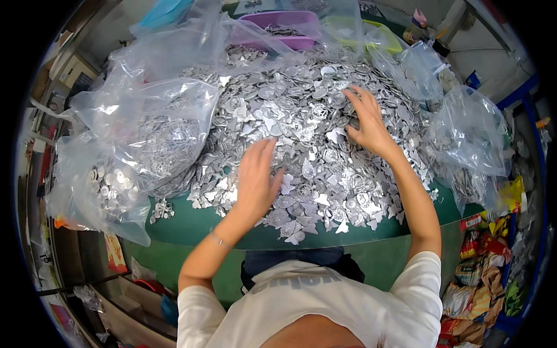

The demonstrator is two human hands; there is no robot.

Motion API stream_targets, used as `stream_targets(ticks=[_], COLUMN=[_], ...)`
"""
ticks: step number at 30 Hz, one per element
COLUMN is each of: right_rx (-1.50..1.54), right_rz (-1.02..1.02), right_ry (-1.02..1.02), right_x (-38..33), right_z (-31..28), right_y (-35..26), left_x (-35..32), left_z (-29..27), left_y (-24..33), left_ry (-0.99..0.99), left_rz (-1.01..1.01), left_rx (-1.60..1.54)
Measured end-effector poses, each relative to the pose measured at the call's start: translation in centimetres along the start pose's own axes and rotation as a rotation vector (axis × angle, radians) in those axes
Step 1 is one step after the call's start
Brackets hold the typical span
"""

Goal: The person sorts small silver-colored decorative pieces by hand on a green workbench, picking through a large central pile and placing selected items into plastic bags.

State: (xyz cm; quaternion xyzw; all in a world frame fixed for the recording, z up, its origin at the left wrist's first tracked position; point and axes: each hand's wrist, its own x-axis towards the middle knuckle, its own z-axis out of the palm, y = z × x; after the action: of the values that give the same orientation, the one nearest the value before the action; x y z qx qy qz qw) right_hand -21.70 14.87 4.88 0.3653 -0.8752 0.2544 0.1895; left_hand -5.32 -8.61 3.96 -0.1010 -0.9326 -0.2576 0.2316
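A broad heap of small flat silver metal pieces (pixel 313 168), in many cut-out shapes, covers most of the green table (pixel 174 223). Over the left middle of the heap is my left hand (pixel 256 174), its thumb apart from the fingers and no piece visible in it. Farther back and to the right, my right hand (pixel 368 122) reaches over the pieces with fingers spread and curved. Its fingertips are at the surface of the heap; I see nothing held. A pale, star-like piece (pixel 270 125) lies just beyond my left fingertips.
Clear plastic bags of metal parts (pixel 168 136) stand at the left, one with round discs (pixel 113 182). Another clear bag (pixel 470 133) sits at the right. A purple basin (pixel 284 42) and a yellow-green basin (pixel 386 40) are behind the heap. Colourful packages (pixel 478 272) are piled at the lower right.
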Motion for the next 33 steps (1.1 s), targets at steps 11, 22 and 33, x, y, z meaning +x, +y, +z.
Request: stream_targets(ticks=[11,22,33], right_rx=[-0.108,0.027,0.078], right_rz=[0.272,0.534,0.492], right_ry=[0.156,0.177,0.391], right_x=[5.5,6.9,7.7], right_z=[5.3,5.4,6.5], right_y=[9.8,6.2,4.6], left_x=[16.7,23.4,23.3], left_z=[9.3,15.5,14.5], left_y=[-2.9,-4.7,-4.4], left_ry=[-0.179,-0.251,-0.25], left_rz=[0.033,-0.158,-0.068], left_rx=[-0.026,-0.124,-0.194])
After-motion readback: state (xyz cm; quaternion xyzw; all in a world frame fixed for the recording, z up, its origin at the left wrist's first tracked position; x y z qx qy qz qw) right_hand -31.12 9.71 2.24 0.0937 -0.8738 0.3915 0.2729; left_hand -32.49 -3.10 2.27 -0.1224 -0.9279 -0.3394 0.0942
